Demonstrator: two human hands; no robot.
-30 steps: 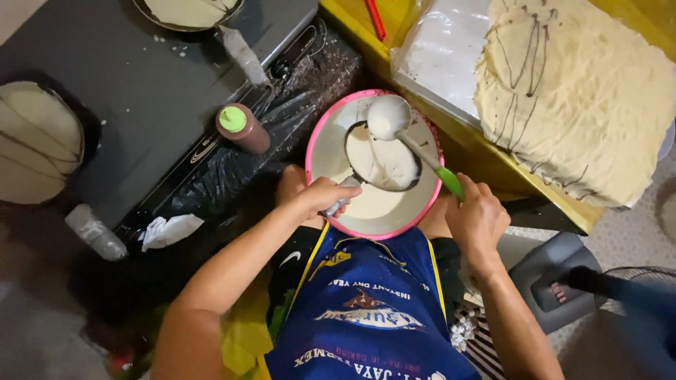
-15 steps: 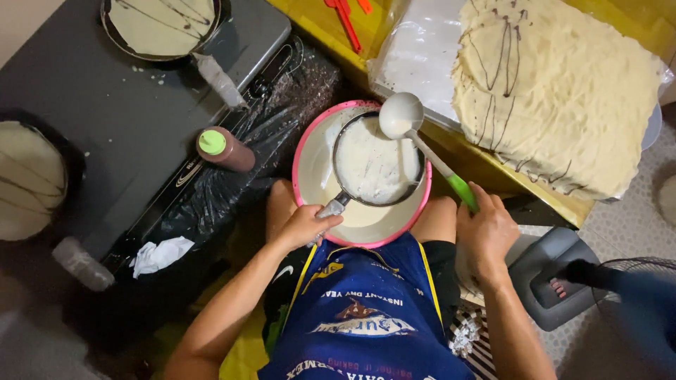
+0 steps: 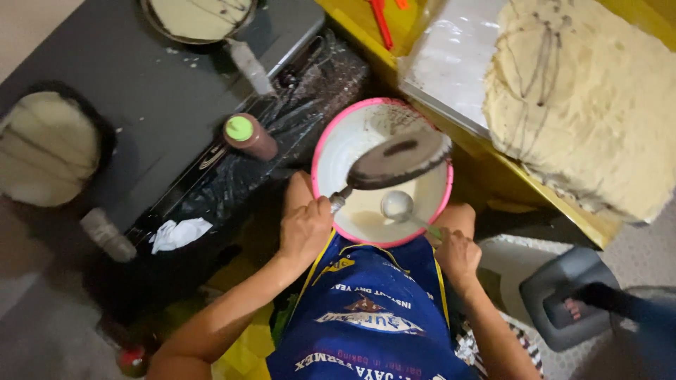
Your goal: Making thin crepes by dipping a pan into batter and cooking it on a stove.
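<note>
Since half a second ago, left hand (image 3: 304,226) is tipping the small dark round pan (image 3: 398,159) face-down above the pink-rimmed batter bowl (image 3: 331,141), draining it; right hand (image 3: 456,255), fingers closed, is lowering the metal ladle (image 3: 397,205) inside.
</note>
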